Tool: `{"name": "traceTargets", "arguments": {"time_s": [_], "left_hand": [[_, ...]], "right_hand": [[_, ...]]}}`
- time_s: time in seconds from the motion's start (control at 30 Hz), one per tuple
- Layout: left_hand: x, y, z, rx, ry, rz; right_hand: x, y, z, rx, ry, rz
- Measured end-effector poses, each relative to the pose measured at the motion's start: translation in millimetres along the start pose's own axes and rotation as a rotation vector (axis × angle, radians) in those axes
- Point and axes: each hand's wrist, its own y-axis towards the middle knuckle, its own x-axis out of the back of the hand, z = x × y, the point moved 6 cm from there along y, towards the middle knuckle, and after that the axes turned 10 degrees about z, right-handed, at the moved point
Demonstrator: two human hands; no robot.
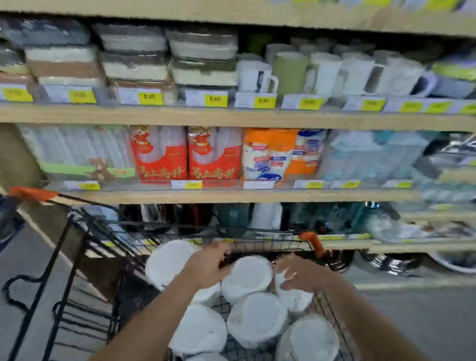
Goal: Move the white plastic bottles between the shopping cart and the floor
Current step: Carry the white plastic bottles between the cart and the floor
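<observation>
With white bottles packed in the cart, the left hand gripped its twelve-o'clock rim while the right hand lay loose-fingered on one, risking slippage.

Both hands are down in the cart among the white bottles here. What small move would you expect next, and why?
Probably a lift: the left hand and right hand each reach onto white bottles at the far end of the shopping cart, which holds many of them. No bottle shows on the visible floor, so raising a bottle clear of the basket seems likeliest. Motion blur hides how firm either grip is.
</observation>
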Motion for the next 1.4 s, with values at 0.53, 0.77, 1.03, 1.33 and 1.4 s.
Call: {"name": "traceTargets", "arguments": {"time_s": [0.53,0.77,1.03,1.33,1.4], "left_hand": [[-138,131,-435,-0.487,0.052,0.22],[-206,175,-635,-0.646,0.065,0.277],[-271,257,-787,-0.707,0.164,0.36],[-294,392,-991,-0.813,0.192,0.389],[-303,412,-1032,-0.824,0.192,0.399]], "right_hand": [[-7,-252,-392,-0.301,0.572,-0.287],[15,-354,-547,-0.396,0.606,-0.43],[37,-400,-714,-0.503,0.757,-0.528],[114,-445,-911,-0.653,0.811,-0.592],[127,-458,-947,-0.668,0.852,-0.631]]}}
